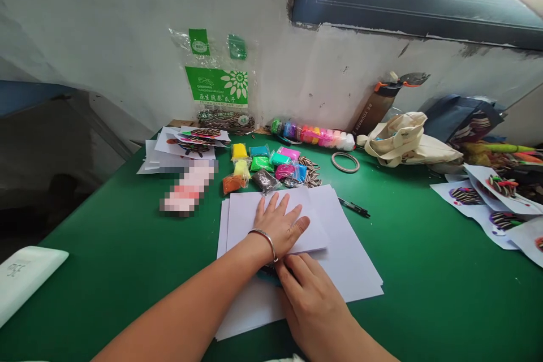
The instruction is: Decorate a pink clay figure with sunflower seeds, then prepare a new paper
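Right of the paper sheets (356,271), the desk (424,300) lies bare — beyond them, clay packets (261,164) block the way.

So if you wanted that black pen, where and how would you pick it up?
Probably mid-barrel, from above, pinching across the width: the pen is slim and straight and lies flat on the table, its left end close to the paper, its middle clear.

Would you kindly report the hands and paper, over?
Left hand spread flat on top paper. Right hand by left wrist. Dark object there, mostly hidden. Pen clear of both hands.
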A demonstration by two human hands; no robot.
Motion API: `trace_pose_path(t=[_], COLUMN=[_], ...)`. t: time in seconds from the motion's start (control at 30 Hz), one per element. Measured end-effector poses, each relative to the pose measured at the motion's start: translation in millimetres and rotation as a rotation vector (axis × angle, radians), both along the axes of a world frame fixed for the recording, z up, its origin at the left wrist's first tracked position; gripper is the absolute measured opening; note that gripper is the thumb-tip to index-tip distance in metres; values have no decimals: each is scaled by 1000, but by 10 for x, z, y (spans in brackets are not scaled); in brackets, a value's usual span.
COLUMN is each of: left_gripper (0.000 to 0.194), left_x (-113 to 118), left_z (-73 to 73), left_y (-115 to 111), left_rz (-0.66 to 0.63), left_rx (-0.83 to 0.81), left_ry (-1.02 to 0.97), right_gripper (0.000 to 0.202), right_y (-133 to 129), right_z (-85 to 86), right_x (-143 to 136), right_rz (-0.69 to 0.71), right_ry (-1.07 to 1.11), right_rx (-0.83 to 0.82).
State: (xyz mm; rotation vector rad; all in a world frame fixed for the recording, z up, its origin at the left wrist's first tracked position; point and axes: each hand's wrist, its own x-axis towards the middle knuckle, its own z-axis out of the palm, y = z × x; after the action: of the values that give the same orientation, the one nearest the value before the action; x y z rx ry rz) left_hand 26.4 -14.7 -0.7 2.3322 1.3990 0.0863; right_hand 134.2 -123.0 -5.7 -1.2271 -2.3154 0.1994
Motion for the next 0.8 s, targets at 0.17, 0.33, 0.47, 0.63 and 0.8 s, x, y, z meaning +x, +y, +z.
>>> trace_pose_path(t=[0.17,0.33,0.47,0.63,0.8], left_gripper=[68,66,67,67,68], left_x=[-4,-8,-7,-17,-20], left_z=[7,26,46,28,8], left_y=[-1,20,29,42,54], left_rz=[-7,-17,-21,-40,-41], left_rx=[-4,-17,-36,-45,-33], left_ry=[3,15,21,32,30], right_gripper=[34,38,38,38,38], right_y=[-16,-21,-24,-13,-27], right_z=[-17,2,6,-36,-55], right_x=[-20,-50,-36,-107,-149], right_rz=[-18,-7,15,-17,18], right_ry=[-13,-40,-27,-92,-127], right_rx=[-38,-52,-13,-83,-73])
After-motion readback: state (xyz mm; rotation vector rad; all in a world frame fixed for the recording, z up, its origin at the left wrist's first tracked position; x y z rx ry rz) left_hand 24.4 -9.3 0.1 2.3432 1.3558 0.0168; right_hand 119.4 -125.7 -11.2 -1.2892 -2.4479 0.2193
